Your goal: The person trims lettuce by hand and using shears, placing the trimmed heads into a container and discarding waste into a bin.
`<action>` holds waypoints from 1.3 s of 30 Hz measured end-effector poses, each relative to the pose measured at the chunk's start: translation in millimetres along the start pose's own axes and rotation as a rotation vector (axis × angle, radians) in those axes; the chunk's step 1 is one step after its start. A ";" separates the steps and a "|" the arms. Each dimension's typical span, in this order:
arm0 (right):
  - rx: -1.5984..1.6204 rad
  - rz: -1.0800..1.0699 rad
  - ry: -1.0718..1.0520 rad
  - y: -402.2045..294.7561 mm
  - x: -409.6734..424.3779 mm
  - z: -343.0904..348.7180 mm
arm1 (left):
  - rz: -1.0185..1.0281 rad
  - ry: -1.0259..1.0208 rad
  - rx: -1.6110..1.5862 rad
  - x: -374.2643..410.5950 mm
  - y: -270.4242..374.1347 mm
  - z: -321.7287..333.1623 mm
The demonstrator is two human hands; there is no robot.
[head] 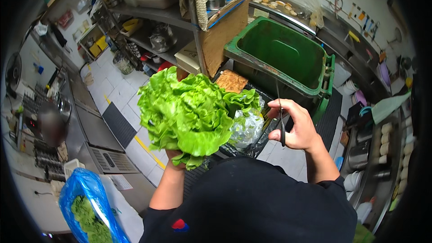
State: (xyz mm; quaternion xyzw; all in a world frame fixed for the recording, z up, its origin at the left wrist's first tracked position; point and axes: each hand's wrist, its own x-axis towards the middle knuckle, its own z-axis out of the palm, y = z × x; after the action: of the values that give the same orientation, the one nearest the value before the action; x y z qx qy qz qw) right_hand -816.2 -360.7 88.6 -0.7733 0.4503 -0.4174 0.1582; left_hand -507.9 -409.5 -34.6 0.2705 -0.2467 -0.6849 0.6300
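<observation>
My left hand holds a large head of green leaf lettuce from below, and its leaves hide most of my fingers. In my right hand is a narrow-bladed cutting tool with a black handle. It is seen nearly edge-on, so I cannot tell whether it is a knife or scissors. The blade points away from me, apart from the lettuce. Between my hands, lower down, a clear plastic bag holds more lettuce. Black plastic lies around and under that bag.
A lidless green wheeled bin stands ahead on the right. Metal shelving with pots is ahead on the left. A blue plastic bag of leafy greens sits at lower left. Steel shelves with dishes run along the right.
</observation>
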 end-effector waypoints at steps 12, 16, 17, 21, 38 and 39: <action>-0.292 -0.113 -0.028 -15.7 2.7 -16.7 | 0.097 -0.116 0.068 8.9 31.5 19.8; 0.121 0.235 0.021 -9.3 -14.9 -6.2 | 0.098 -0.128 0.081 6.5 33.7 21.3; 0.163 0.189 0.028 -9.0 -15.4 -2.0 | 0.097 -0.132 0.083 6.3 33.9 22.3; 0.052 0.009 -0.069 -17.4 -12.1 7.9 | 0.089 -0.142 0.102 1.7 32.4 24.0; 0.121 -0.091 0.166 -27.9 -19.9 51.2 | 0.042 -0.200 0.139 -16.5 30.8 30.0; 0.117 -0.065 0.152 -26.9 -19.7 53.4 | 0.041 -0.202 0.131 -16.4 32.2 30.1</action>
State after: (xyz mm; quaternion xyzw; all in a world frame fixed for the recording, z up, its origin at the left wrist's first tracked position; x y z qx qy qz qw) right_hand -763.7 -336.8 63.3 -0.7430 0.4104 -0.5055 0.1546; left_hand -504.0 -396.0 10.3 0.2355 -0.3586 -0.6779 0.5970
